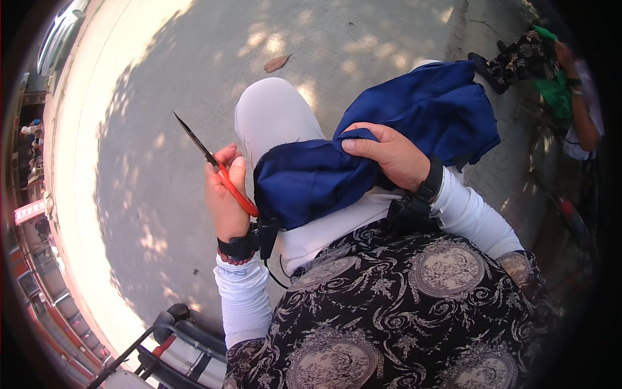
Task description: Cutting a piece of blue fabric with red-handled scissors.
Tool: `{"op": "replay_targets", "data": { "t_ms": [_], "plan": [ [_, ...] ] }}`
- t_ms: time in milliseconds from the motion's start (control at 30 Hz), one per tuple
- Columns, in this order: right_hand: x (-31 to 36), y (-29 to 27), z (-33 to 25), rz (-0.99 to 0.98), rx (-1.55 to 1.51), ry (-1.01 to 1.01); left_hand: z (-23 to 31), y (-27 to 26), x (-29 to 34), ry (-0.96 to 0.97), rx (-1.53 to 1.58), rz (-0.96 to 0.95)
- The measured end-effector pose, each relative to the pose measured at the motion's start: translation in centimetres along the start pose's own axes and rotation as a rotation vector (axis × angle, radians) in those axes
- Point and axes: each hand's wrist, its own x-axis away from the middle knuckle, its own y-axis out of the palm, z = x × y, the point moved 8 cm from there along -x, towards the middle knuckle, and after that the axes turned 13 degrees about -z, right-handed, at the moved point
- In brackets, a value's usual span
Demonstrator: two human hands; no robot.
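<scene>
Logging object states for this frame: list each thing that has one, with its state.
Left hand: closed around the red-handled scissors
Red-handled scissors: blades look shut, tips pointing away from the person
Right hand: pinching a fold of the navy cloth
Navy cloth: creased, draped over the lap
Right wrist strap: fastened
Brown leaf: lying on the ground

The blue cloth [424,107] partly hides the white-clad legs [277,113]; a car [61,40] is cut off upper left.
</scene>
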Motion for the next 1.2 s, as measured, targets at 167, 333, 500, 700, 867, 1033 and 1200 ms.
{"op": "replay_targets", "data": {
  "t_ms": [167,333,500,700,867,1033,1200],
  "plan": [
    [0.0,0.3,0.0,0.034,-0.083,-0.012,5.0,-0.7,3.9,0.306,-0.040,0.093],
    [-0.3,0.6,0.5,0.052,-0.118,-0.004,3.9,4.0,6.4,0.045,0.118,-0.148],
    [-0.5,1.4,1.1,-0.064,-0.144,-0.012,3.2,8.3,4.8,-0.053,0.070,-0.284],
    [-0.3,1.4,0.7,-0.076,0.062,-0.036,1.2,10.1,2.5,-0.133,0.208,-0.295],
    [-0.6,0.6,1.3,-0.081,0.064,-0.033,0.5,10.3,1.9,-0.211,0.280,-0.315],
    [-0.9,0.2,1.9,-0.067,-0.034,-0.019,-0.5,10.3,1.9,-0.253,0.398,-0.318],
    [-1.1,0.2,1.2,-0.099,0.013,-0.021,-0.8,9.9,2.2,-0.253,0.431,-0.318]
  ]
}}
